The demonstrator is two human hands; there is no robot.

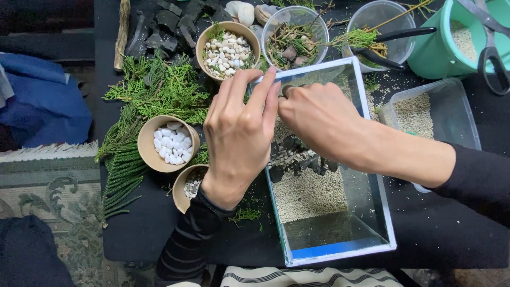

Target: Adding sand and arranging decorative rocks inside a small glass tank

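We have one view only, a camera worn on our head, looking steeply down, close over our left hand [237, 139] and right hand [322, 120], above the glass tank [340, 250], the black table [133, 234] filling most of the frame
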